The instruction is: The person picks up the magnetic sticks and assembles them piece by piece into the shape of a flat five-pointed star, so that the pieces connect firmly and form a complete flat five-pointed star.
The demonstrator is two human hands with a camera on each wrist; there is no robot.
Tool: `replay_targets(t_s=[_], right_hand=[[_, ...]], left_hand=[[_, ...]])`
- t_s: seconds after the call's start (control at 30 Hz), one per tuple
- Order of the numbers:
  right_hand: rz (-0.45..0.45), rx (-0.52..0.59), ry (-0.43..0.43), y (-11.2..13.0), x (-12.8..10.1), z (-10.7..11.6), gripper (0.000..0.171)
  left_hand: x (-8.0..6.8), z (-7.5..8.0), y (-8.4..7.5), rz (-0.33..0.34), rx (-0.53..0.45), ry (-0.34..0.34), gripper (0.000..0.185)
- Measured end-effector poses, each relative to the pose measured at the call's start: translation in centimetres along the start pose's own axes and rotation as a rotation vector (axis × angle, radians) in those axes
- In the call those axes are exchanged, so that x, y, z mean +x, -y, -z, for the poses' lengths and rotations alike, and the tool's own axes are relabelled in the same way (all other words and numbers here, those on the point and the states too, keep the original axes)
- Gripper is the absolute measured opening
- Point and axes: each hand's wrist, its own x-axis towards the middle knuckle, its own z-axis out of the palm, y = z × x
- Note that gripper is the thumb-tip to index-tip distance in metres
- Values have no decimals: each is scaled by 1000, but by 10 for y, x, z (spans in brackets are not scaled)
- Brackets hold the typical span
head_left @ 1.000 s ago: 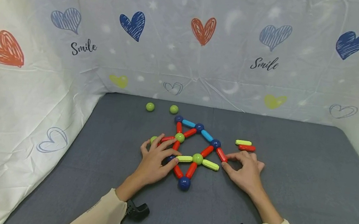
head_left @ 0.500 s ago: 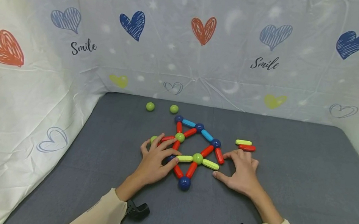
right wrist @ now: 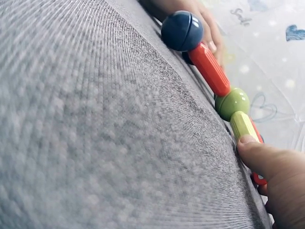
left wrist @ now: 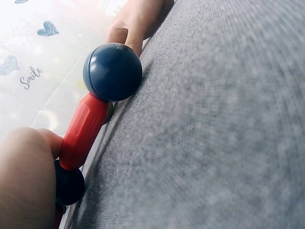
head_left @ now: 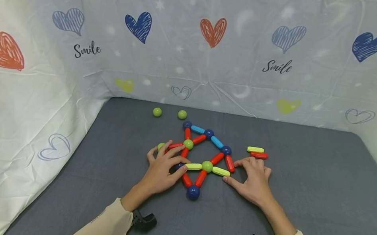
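Observation:
A flat figure of magnetic rods and balls lies on the dark grey table. My left hand [head_left: 158,172] spreads over its left side, thumb and index finger around a navy ball [left wrist: 70,183]. With thumb and index finger, my right hand [head_left: 254,183] takes the loose ends of two rods: the thumb is on the yellow-green rod [head_left: 221,172], the index fingertip at the red rod [head_left: 230,163]. The yellow-green rod joins a green ball [head_left: 207,166]; the red one hangs from a navy ball [head_left: 226,150]. Another navy ball [head_left: 193,192] forms the near corner.
Right of the figure, a loose yellow-green rod [head_left: 255,149] and a loose red rod [head_left: 259,155] lie side by side. Two loose green balls [head_left: 157,112] sit near the table's back edge. A white printed curtain [head_left: 237,76] hangs behind.
The red rod's free end has swung left toward the yellow-green rod. My right thumb has come onto the yellow-green rod, whose end shifted slightly away from me. My left hand stays put.

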Motion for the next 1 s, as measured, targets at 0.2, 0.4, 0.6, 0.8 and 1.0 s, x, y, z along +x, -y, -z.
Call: replay_targets(t_s=[0.2,0.4,0.6,0.8,1.0], right_hand=[[19,10,-15,0,0,0,47],[43,13,-37,0,0,0,48],[20,85,-53,-1,-1,0,48],[-31,203,-91,1,5,3,48],[-75,273,-63,15,16,9,48]], left_hand=[[0,0,-1,-4,1,-8,22],[0,1,-1,-8,-10,-14,21],[-1,2,-1,5,-37,13,22],[0,2,0,-19,-52,47,24],[-1,-1,0,-32,-59,59,25]])
